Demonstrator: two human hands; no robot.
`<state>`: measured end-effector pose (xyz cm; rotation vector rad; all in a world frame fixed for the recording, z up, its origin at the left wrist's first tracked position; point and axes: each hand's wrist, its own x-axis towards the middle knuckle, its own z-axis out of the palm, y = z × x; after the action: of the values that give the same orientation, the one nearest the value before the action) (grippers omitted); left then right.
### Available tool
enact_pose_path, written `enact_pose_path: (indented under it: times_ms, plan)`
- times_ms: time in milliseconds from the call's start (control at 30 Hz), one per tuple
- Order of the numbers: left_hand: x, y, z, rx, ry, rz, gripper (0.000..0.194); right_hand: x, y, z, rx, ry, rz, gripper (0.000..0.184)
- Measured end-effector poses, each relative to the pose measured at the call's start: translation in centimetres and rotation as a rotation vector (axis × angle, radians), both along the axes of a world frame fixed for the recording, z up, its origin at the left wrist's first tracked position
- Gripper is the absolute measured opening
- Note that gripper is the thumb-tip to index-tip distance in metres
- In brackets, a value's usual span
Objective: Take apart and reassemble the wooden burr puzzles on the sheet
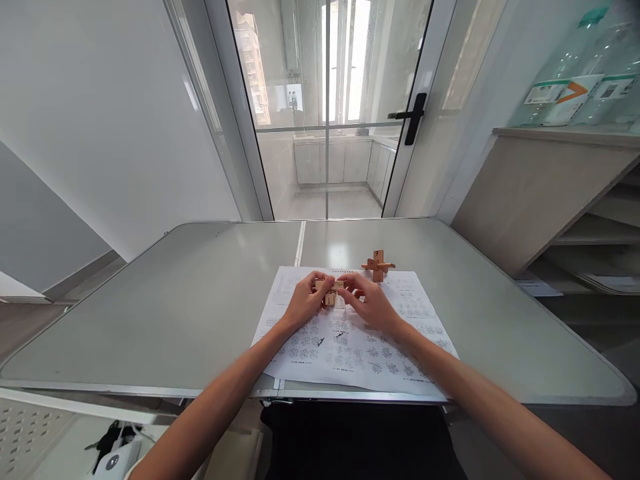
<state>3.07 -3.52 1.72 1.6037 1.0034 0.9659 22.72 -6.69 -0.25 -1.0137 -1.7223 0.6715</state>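
Between my two hands, over a printed sheet, are small notched wooden puzzle pieces [330,300], some with dark marks on their faces. My left hand [310,297] is closed round the left side of these pieces, thumb on top. On the right side, my right hand [367,299] pinches the end of a piece with thumb and fingers. The sheet of paper [310,373] lies flat under both hands, covered with rows of small line diagrams. Just beyond my right hand, an interlocked wooden cross puzzle [379,265] stands at the paper's far edge.
The folding table [150,307] has a pale grey top with a seam down the middle. Past it is a glass door [327,127] with a black handle. Plastic bottles [575,87] stand on a shelf at right. A white device [117,460] sits below the table at left.
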Motion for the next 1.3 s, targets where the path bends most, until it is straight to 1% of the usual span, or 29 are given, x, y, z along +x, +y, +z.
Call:
enact_pose_path:
  times_ms: [133, 267, 367, 567, 733, 900, 1000, 1067, 1133, 1200, 1300]
  plan:
    - [-0.1, -0.1, 0.0, 0.006, -0.027, -0.083, 0.052, 0.1, 0.2, 0.1, -0.017, 0.035, -0.016, 0.037]
    - [-0.1, -0.3, 0.3, 0.070, -0.035, -0.137, 0.056, 0.2, 0.3, 0.1, -0.015, 0.059, -0.051, 0.038]
    - [-0.1, -0.3, 0.3, 0.101, -0.018, -0.145, 0.060, 0.3, 0.2, 0.2, -0.014, 0.054, -0.063, 0.038]
    - [-0.3, -0.4, 0.5, 0.132, 0.026, -0.158, 0.060, 0.4, 0.2, -0.1, -0.013, 0.022, -0.054, 0.036]
    - [-0.3, -0.6, 0.8, 0.143, 0.039, -0.152, 0.064, 0.5, 0.3, -0.1, -0.003, 0.014, -0.062, 0.038]
    - [-0.1, -0.4, 0.3, 0.147, 0.020, -0.092, 0.063, 0.4, 0.6, 0.0, -0.043, 0.047, -0.062, 0.039]
    - [-0.1, 0.1, -0.1, 0.120, -0.050, 0.006, 0.065, 0.4, 0.8, -0.4, -0.041, 0.039, -0.072, 0.044]
    - [-0.2, 0.5, -0.2, 0.115, -0.100, 0.092, 0.067, 0.5, 0.8, -0.7, 0.014, -0.024, -0.084, 0.046]
    - [-0.2, 0.8, -0.3, 0.114, -0.144, 0.149, 0.068, 0.4, 0.7, -0.9, 0.071, -0.119, -0.073, 0.048]
    - [-0.2, 1.0, -0.4, 0.102, -0.178, 0.167, 0.067, 0.4, 0.6, -1.1, 0.089, -0.214, -0.037, 0.055]
    - [-0.2, 1.1, -0.5, 0.084, -0.202, 0.164, 0.067, 0.3, 0.3, -1.4, 0.051, -0.323, 0.003, 0.070]
